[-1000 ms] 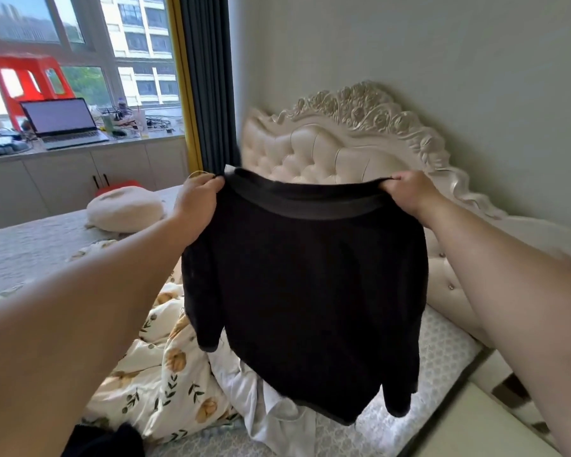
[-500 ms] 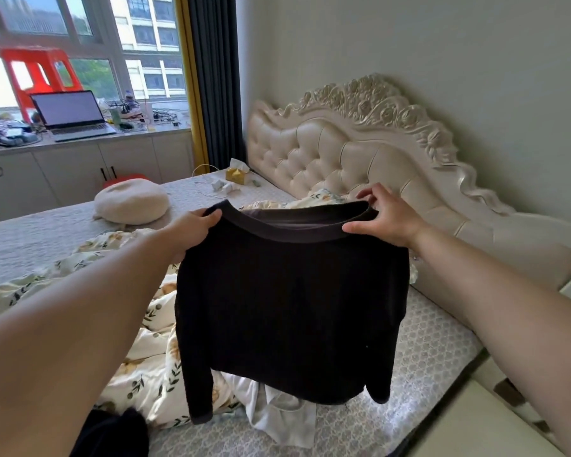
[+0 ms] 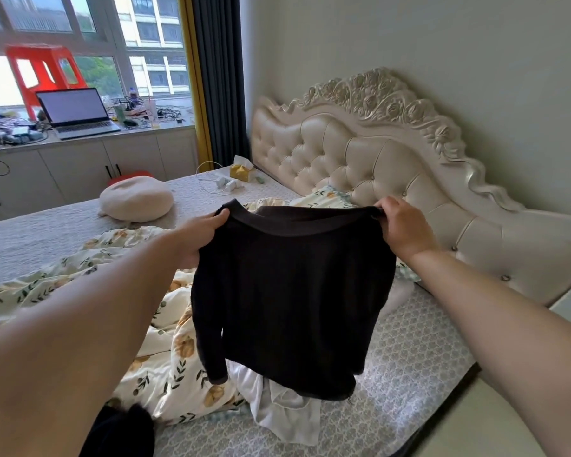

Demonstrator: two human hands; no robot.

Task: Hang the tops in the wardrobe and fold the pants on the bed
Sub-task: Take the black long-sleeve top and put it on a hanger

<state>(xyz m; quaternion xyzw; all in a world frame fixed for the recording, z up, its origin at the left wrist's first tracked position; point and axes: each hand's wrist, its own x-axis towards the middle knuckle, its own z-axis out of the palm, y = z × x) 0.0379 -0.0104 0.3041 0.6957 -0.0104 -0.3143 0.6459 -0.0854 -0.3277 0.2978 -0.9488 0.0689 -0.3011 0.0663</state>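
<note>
A black long-sleeved top hangs spread out in the air above the bed. My left hand pinches its left shoulder and my right hand grips its right shoulder, so the neckline stretches between them. The hem of the top brushes a crumpled white garment lying on the mattress. Another dark garment shows at the bottom edge, partly hidden by my left arm.
A floral quilt lies bunched on the bed's left half. A cream round cushion, a tissue box and a charger sit further back. The tufted headboard runs along the right wall. A laptop stands on the window cabinet.
Both hands have lowered the black top from in front of the headboard down toward the bed. Its hem now reaches the white garment.
</note>
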